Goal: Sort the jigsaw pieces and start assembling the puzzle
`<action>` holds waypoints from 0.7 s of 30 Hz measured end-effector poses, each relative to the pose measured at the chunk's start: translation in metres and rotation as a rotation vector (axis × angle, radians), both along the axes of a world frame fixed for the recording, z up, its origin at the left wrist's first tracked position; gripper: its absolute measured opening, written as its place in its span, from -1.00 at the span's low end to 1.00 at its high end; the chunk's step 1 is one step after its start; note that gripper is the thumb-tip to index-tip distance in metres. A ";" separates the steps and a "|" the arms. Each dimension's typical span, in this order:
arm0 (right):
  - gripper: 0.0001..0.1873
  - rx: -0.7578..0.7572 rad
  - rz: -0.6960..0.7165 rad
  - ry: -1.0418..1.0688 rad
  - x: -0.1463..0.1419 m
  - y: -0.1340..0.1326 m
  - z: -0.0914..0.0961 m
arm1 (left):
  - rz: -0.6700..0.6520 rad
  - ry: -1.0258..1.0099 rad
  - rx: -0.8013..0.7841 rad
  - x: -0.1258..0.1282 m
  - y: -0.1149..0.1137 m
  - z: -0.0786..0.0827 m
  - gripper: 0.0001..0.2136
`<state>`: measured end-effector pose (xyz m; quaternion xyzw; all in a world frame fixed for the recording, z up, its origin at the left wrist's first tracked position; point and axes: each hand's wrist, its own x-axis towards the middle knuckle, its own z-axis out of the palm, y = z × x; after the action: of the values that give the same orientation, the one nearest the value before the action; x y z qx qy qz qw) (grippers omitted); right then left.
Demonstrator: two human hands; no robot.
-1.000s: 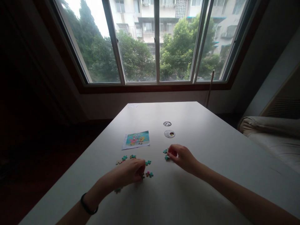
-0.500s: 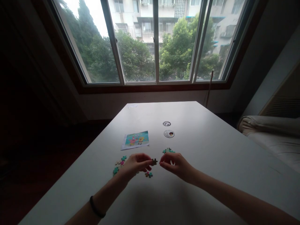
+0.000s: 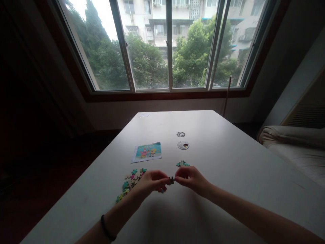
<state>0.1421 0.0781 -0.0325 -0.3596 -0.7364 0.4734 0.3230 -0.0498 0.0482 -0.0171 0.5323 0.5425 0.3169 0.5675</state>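
Note:
A small dark jigsaw puzzle piece [image 3: 171, 180] is between my two hands, above the table. My left hand [image 3: 153, 181], with a dark band at its wrist, pinches the piece from the left. My right hand [image 3: 193, 180] meets its right edge with thumb and forefinger pressed together. Beside and partly behind my left forearm lies a loose pile of coloured puzzle pieces [image 3: 126, 185]. Just beyond my right fingers is a smaller cluster of mostly teal pieces [image 3: 182, 163]. A bit of another piece shows under my left fingers, mostly hidden.
A cartoon picture sheet [image 3: 148, 151] lies on the white table [image 3: 228, 162] past the pile. Two round discs, a nearer one [image 3: 183, 145] and a farther one [image 3: 180, 134], lie beyond the small cluster. A cushioned seat [image 3: 291, 145] stands at the right.
My left hand has shifted slightly right and down with the puzzle piece. My right fingertips, apart from the piece before, now touch it. More of the left pile shows.

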 end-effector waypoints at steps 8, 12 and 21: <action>-0.87 -0.051 -0.028 0.036 0.000 0.003 -0.003 | -0.007 -0.009 -0.015 -0.003 0.003 -0.010 -0.58; -0.86 -0.066 -0.017 0.045 0.000 0.004 -0.004 | 0.001 -0.041 -0.014 -0.004 0.004 -0.012 -0.59; -0.82 0.052 -0.050 0.016 0.002 0.003 0.001 | -0.009 -0.045 -0.010 -0.003 0.003 -0.010 -0.66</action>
<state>0.1444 0.0810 -0.0317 -0.3659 -0.7366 0.4486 0.3498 -0.0530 0.0515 -0.0271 0.5248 0.5285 0.3236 0.5836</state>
